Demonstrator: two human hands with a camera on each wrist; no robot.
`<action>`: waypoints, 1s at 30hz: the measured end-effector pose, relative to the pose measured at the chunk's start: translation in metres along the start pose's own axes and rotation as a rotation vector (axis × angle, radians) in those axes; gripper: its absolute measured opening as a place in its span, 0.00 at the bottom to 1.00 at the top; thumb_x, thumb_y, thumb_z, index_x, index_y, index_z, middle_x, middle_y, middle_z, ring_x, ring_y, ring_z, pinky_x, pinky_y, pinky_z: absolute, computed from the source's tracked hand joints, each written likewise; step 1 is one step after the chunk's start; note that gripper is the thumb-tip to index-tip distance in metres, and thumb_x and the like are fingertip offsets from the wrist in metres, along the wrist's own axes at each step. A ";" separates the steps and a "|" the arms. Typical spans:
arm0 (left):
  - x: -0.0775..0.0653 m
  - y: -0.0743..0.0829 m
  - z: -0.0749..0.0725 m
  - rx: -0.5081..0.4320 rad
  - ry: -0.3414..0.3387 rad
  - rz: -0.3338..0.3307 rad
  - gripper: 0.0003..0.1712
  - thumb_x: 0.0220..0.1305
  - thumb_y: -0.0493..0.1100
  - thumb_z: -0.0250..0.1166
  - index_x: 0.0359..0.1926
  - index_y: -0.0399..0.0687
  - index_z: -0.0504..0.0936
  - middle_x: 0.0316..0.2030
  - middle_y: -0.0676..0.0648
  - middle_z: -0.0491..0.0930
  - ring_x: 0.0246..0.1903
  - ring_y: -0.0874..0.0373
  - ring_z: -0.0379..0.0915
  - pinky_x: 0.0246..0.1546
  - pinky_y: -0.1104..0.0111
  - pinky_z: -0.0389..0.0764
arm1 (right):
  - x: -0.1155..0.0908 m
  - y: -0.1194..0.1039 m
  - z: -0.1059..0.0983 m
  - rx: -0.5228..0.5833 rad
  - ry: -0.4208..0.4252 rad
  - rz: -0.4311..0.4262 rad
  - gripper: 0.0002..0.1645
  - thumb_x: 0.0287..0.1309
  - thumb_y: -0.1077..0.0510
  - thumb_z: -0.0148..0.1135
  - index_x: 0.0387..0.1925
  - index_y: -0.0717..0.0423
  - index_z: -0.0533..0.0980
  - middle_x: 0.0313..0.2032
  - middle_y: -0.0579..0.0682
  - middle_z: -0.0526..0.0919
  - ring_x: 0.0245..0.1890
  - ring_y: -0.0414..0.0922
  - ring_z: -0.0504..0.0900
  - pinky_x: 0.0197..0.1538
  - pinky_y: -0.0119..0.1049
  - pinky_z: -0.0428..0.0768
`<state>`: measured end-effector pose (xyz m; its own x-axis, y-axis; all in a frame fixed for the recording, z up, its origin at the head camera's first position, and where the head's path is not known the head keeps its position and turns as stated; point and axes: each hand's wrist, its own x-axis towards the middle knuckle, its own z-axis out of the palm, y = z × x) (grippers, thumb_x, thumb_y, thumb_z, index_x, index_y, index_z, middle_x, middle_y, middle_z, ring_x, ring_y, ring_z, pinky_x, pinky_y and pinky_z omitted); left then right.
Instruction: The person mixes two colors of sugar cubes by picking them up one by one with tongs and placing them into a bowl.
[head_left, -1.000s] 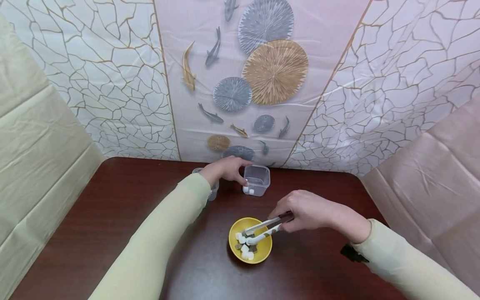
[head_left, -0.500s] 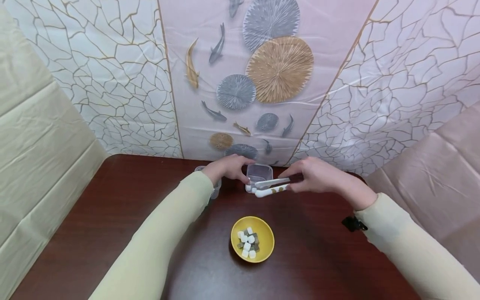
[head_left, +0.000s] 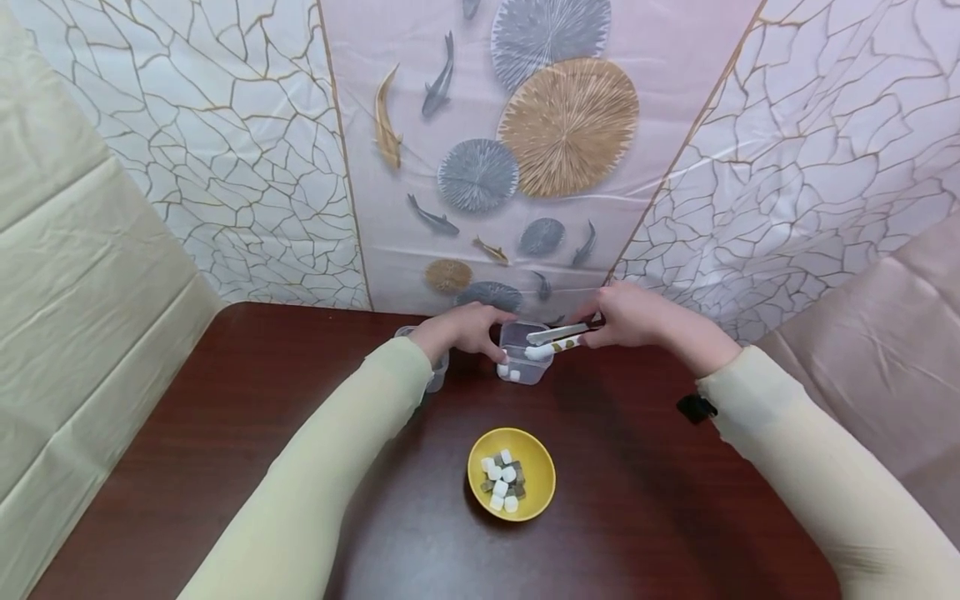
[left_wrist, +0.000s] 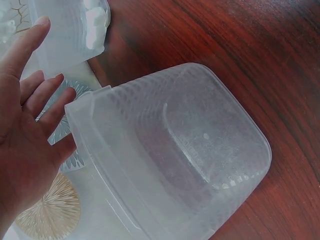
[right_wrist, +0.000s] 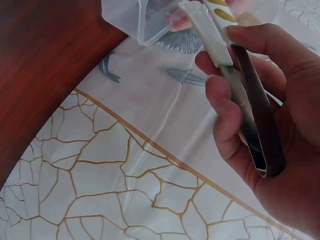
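Note:
My right hand [head_left: 633, 312] grips a pair of tongs [head_left: 558, 332] with dark handles and white, gold-spotted ends. The tong ends overlap the clear plastic container [head_left: 532, 375] at the back. Whether they pinch a cube, I cannot tell. White cubes [head_left: 514, 376] lie at the container's front left. My left hand [head_left: 467, 325] holds that container's left side, thumb toward the front and index finger toward the back; its other fingers hang loosely in the left wrist view. Nearer me, a yellow bowl [head_left: 542, 479] contains several white cubes [head_left: 500, 488] and brown cubes [head_left: 519, 472].
A second clear container [left_wrist: 200, 125] stands left of the first, partly hidden under my left wrist in the head view. The dark wooden table [head_left: 247, 400] ends at a patterned cloth backdrop [head_left: 262, 150] just behind the containers. Beige panels [head_left: 90, 275] flank the table.
My right hand has lifted the tongs out of the yellow bowl and carried them up and away to the back container. My left hand has stayed at that container.

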<state>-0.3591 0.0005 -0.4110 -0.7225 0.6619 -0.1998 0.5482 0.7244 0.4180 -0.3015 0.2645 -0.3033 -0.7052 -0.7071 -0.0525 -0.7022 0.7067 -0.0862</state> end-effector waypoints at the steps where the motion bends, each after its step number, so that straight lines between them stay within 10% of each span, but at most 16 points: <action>1: 0.000 0.001 -0.001 0.003 0.000 0.001 0.48 0.68 0.56 0.76 0.82 0.54 0.66 0.77 0.44 0.69 0.78 0.46 0.61 0.77 0.56 0.65 | 0.003 0.001 -0.001 -0.011 -0.005 0.001 0.14 0.52 0.58 0.73 0.43 0.47 0.92 0.25 0.40 0.85 0.26 0.41 0.78 0.35 0.47 0.81; 30: 0.000 0.001 -0.001 0.002 -0.010 -0.014 0.47 0.68 0.56 0.76 0.82 0.56 0.66 0.76 0.45 0.71 0.77 0.44 0.62 0.76 0.55 0.66 | 0.068 -0.009 0.031 -0.147 -0.332 0.138 0.13 0.55 0.55 0.74 0.44 0.45 0.92 0.40 0.45 0.86 0.39 0.45 0.82 0.45 0.45 0.83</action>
<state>-0.3590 0.0005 -0.4097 -0.7258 0.6536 -0.2147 0.5388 0.7340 0.4134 -0.3399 0.2098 -0.3366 -0.7410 -0.5571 -0.3749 -0.6264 0.7747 0.0867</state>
